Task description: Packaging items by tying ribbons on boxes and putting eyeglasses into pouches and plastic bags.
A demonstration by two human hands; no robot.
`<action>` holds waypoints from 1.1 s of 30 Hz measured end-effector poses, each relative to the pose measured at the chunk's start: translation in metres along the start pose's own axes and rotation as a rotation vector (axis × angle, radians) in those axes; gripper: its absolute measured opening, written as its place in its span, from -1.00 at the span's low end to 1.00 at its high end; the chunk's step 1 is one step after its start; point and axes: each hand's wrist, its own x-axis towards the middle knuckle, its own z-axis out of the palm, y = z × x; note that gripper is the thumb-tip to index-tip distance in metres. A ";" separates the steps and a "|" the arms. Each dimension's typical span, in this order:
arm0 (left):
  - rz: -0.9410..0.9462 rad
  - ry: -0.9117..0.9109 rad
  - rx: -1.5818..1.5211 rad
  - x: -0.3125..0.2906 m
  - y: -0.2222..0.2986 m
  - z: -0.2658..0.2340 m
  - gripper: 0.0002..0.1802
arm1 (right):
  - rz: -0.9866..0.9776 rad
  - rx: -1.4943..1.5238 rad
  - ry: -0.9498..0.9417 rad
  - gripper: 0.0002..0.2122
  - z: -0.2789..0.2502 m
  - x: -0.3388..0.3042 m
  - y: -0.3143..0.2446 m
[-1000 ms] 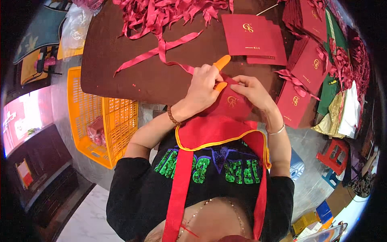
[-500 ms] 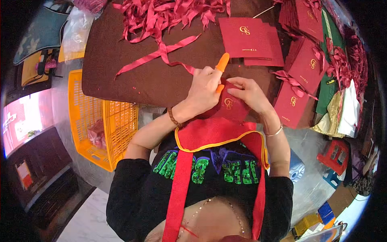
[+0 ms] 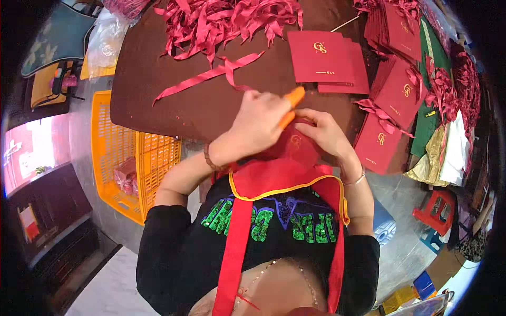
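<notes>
A flat dark red card (image 3: 301, 146) with a gold emblem lies at the table's near edge, close against my apron. My right hand (image 3: 328, 134) is closed at its upper right, thumb and fingers pinching near the top edge. Slightly blurred, my left hand (image 3: 258, 122) is bent over the upper left of the card; orange rubber finger covers (image 3: 293, 98) sit on its forefinger and thumb, which are drawn together. A crimson ribbon (image 3: 203, 80) runs across the cloth and disappears under the left hand. The pinched spot itself is hidden by my fingers.
Loose crimson ribbons (image 3: 221, 26) are heaped at the table's far side. Overlapping red cards (image 3: 329, 55) lie beyond my right hand; stacks of ribboned cards (image 3: 398, 84) line the right. A yellow plastic crate (image 3: 113, 152) stands on the floor left of the brown-covered table (image 3: 137, 105).
My left hand has shifted slightly left and down, its orange-covered forefinger tilting further right and lower. The ribbon has slid a little, now apart from the heap. My right hand has barely moved.
</notes>
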 end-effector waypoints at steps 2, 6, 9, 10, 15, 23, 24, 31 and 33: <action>-0.041 -0.018 -0.122 0.008 -0.017 -0.007 -0.49 | -0.042 -0.092 -0.011 -0.68 0.000 -0.003 -0.017; -0.149 -0.346 -0.278 0.024 -0.031 -0.008 -0.40 | -0.090 -0.304 0.066 -0.75 0.009 -0.008 -0.035; 0.017 -0.420 -0.303 0.029 -0.043 -0.001 -0.28 | -0.125 -0.351 0.162 -0.79 0.015 -0.012 -0.038; -0.023 -0.547 -0.309 0.037 -0.044 -0.003 -0.22 | -0.159 -0.429 0.176 -0.79 0.016 -0.013 -0.039; -0.191 -0.966 -0.751 0.061 -0.057 -0.003 -0.15 | -0.282 -0.558 0.188 -0.80 0.020 -0.017 -0.042; -0.242 -1.160 -0.848 0.073 -0.042 -0.004 -0.08 | -0.107 -0.423 0.173 -0.82 0.020 -0.017 -0.043; -0.240 -1.159 -0.850 0.072 -0.041 -0.002 -0.08 | -0.105 -0.425 0.173 -0.82 0.019 -0.016 -0.040; -0.278 -0.864 -0.775 0.069 -0.039 0.013 -0.20 | -0.006 -0.079 0.079 -0.83 0.009 -0.010 -0.026; -0.429 -0.679 -0.740 0.075 -0.043 0.013 -0.24 | 0.016 -0.027 0.032 -0.83 0.010 -0.009 -0.027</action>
